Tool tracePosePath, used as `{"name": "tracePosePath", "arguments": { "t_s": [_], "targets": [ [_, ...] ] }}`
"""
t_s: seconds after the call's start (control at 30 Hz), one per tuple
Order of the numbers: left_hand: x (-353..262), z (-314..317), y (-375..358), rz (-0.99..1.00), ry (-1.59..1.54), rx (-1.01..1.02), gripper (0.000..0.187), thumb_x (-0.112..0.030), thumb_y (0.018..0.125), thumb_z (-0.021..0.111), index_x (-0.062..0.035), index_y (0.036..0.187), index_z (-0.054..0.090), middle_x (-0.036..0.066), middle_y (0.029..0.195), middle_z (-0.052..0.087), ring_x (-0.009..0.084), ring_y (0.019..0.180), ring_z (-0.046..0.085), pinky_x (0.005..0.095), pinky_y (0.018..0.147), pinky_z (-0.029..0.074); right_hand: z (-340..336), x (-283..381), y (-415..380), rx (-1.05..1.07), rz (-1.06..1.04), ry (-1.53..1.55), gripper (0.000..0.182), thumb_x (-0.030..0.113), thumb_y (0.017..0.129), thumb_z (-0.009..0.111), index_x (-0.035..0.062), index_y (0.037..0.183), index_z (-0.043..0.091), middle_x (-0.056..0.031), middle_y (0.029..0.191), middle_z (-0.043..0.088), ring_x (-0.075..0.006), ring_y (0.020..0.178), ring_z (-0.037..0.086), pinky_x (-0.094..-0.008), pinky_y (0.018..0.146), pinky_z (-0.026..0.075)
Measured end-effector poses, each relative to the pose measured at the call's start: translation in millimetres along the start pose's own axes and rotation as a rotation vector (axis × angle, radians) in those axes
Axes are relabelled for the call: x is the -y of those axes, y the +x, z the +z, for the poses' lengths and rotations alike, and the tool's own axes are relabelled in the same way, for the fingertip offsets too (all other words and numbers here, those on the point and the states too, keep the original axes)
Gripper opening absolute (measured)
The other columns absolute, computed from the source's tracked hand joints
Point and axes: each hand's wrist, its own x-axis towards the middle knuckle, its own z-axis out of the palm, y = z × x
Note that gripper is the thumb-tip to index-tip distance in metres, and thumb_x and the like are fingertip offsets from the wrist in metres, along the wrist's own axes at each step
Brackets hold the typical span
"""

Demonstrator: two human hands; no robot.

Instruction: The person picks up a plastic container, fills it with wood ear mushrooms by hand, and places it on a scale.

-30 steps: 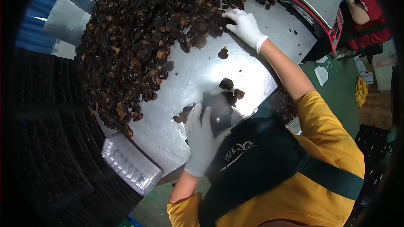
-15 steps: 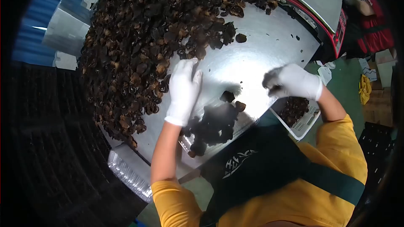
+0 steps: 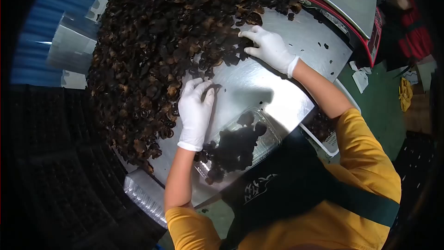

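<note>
A large heap of dark brown, curled pieces [image 3: 152,41] covers the far and left part of a metal table [image 3: 296,30]. My left hand [image 3: 196,109], in a white glove, lies at the heap's near edge with its fingers bent and slightly apart; nothing shows in it. My right hand [image 3: 268,48], also gloved, reaches the heap's right edge with its fingers spread, touching dark pieces there. Near my body lies a clear plastic tray [image 3: 275,139], with a clump of dark pieces [image 3: 238,146] in it.
A red scale [image 3: 344,2] with a metal plate stands at the table's right end. Below the table's edge is a white basket [image 3: 330,148] with dark pieces. Stacked clear trays [image 3: 143,194] sit at the lower left. A person in red [image 3: 414,32] is at the far right.
My right hand has moved from the right side, where it held dark pieces, up and left to the heap, and its fingers have opened. My left hand has shifted slightly toward my body.
</note>
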Motion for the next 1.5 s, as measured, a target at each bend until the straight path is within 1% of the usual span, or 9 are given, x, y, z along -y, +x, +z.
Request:
{"name": "tracePosePath", "arguments": {
  "t_s": [0.13,0.23,0.27,0.5,0.67,0.83,0.97,1.27,1.5],
  "targets": [
    [6.3,-11.2,-21.9,0.026,-0.174,-0.027,0.017,-0.002,0.083,0.068,-0.0003,0.1,0.069,0.011,0.101,0.067,0.0224,0.095,0.065,0.0303,0.087,0.05,-7.0,3.1,-2.3,0.009,0.1,0.229,0.032,0.007,0.082,0.068,0.0085,0.114,0.067,-0.0064,0.091,0.062,-0.0159,0.078,0.063,-0.0314,0.071,0.049],
    [13.9,-19.0,-28.0,-0.481,-0.994,0.265,0.025,0.005,0.088,0.061,-0.0026,0.112,0.062,0.005,0.095,0.069,0.013,0.084,0.067,0.0244,0.08,0.051,-27.3,3.3,-23.5,0.076,0.193,0.525,0.031,0.005,0.084,0.064,0.0032,0.115,0.066,-0.0081,0.1,0.067,-0.0182,0.086,0.066,-0.0305,0.079,0.053],
    [12.0,-18.7,-27.6,-0.491,-1.088,0.262,0.024,0.003,0.088,0.06,-0.0007,0.112,0.062,0.007,0.095,0.069,0.0153,0.085,0.067,0.0253,0.079,0.051,-36.7,9.9,-31.5,0.143,0.403,0.992,0.029,0.0,0.087,0.063,-0.0022,0.116,0.064,-0.0082,0.102,0.066,-0.0148,0.09,0.065,-0.0289,0.082,0.054],
    [21.4,-12.3,-13.0,-0.523,-1.741,0.328,0.027,-0.009,0.089,0.053,0.001,0.114,0.061,0.012,0.098,0.067,0.0229,0.085,0.067,0.0279,0.078,0.052,-51.4,-5.7,-53.3,0.161,0.49,1.208,0.029,0.003,0.09,0.064,-0.0056,0.118,0.061,-0.0125,0.098,0.066,-0.0186,0.088,0.065,-0.0312,0.083,0.054],
    [6.4,0.3,10.2,-0.707,-1.316,0.247,0.02,-0.023,0.09,0.063,-0.0029,0.093,0.064,0.004,0.081,0.062,0.0153,0.073,0.061,0.0256,0.059,0.045,-38.6,-5.0,-32.0,0.202,0.269,0.365,0.044,0.016,0.085,0.068,0.0039,0.127,0.059,-0.0117,0.113,0.057,-0.0236,0.097,0.064,-0.0321,0.087,0.051],
    [-17.0,47.4,38.8,0.066,-0.297,0.141,0.036,-0.007,0.082,0.069,-0.0078,0.117,0.066,0.005,0.1,0.067,0.0168,0.08,0.062,0.0299,0.071,0.05,-14.1,0.0,-22.6,0.21,0.177,-0.035,0.05,0.023,0.077,0.073,0.0133,0.125,0.061,-0.0129,0.106,0.058,-0.0316,0.095,0.062,-0.039,0.084,0.05],
    [-17.5,70.3,49.6,0.125,-0.017,0.173,0.028,-0.01,0.077,0.071,-0.0077,0.105,0.066,0.01,0.099,0.063,0.0285,0.088,0.062,0.0369,0.078,0.049,-8.7,-12.3,-20.8,0.222,0.168,0.036,0.037,0.015,0.077,0.071,0.0074,0.113,0.067,-0.0134,0.099,0.062,-0.0317,0.091,0.063,-0.0375,0.082,0.05],
    [-33.7,3.8,2.6,-0.151,-0.385,0.294,0.017,0.005,0.083,0.063,0.0004,0.099,0.066,0.006,0.102,0.066,0.0156,0.098,0.066,0.0277,0.086,0.052,-23.0,21.3,-57.5,0.259,0.471,1.027,0.022,0.003,0.083,0.064,0.0054,0.105,0.067,-0.0005,0.089,0.066,-0.0045,0.071,0.059,-0.0194,0.057,0.05],
    [-47.4,-41.8,-64.8,-0.208,-0.466,0.254,0.02,-0.001,0.079,0.071,-0.0034,0.099,0.069,0.005,0.089,0.061,0.0108,0.078,0.06,0.0246,0.072,0.049,-17.1,105.7,-115.7,0.296,0.082,0.627,0.037,0.005,0.074,0.074,0.0044,0.11,0.066,-0.0074,0.103,0.063,-0.0185,0.096,0.063,-0.0299,0.084,0.05]
  ]
}}
